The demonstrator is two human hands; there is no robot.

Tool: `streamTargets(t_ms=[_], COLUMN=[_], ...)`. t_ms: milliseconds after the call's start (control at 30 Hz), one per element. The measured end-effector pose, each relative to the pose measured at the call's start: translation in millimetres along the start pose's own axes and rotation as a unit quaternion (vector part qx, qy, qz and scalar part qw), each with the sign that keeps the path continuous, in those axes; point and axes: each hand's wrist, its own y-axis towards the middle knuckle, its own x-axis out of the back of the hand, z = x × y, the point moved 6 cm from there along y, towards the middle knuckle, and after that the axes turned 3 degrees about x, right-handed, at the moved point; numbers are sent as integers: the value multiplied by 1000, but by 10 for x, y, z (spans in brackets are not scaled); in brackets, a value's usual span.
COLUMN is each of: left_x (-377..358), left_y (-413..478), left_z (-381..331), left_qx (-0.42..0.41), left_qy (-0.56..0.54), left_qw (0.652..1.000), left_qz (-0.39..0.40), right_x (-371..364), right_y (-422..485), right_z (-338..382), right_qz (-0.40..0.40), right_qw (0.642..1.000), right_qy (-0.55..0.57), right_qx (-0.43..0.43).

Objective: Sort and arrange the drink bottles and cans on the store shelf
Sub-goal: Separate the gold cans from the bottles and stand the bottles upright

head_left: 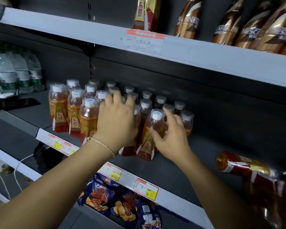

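On the middle shelf (180, 164), the left hand (117, 119) lies spread, fingers relaxed, over the orange bottles (59, 113), hiding several. The right hand (170, 139) seems to pinch the front bottle (147, 146), its grip partly hidden.

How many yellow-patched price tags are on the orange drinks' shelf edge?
4 price tags: two left of the left forearm, two right of it; the forearm may hide another.
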Motion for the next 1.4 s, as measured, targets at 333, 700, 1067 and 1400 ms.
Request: streamTargets(t_ms=[333,700,1067,1400], left_x=[62,-161,15,155], left_y=[-122,-517,-1093,-1393], left_z=[-1678,-3775,-5458,-6780], left_qx=[-209,-350,-418,-477], left_qy=[-205,-269,-268,-236], left_qw=[956,881,850,828], left_qz=[-25,171,174,174], right_x=[1257,2884,4185,5167], right_y=[-491,-1461,-2416,-2896], right_z=[-621,-1584,-2509,-3247], right_qz=[-58,22,61,-53], right_qw=[995,959,921,863], right_qy=[-72,-213,-265,-350], right_qx=[-42,-185,-279,-361])
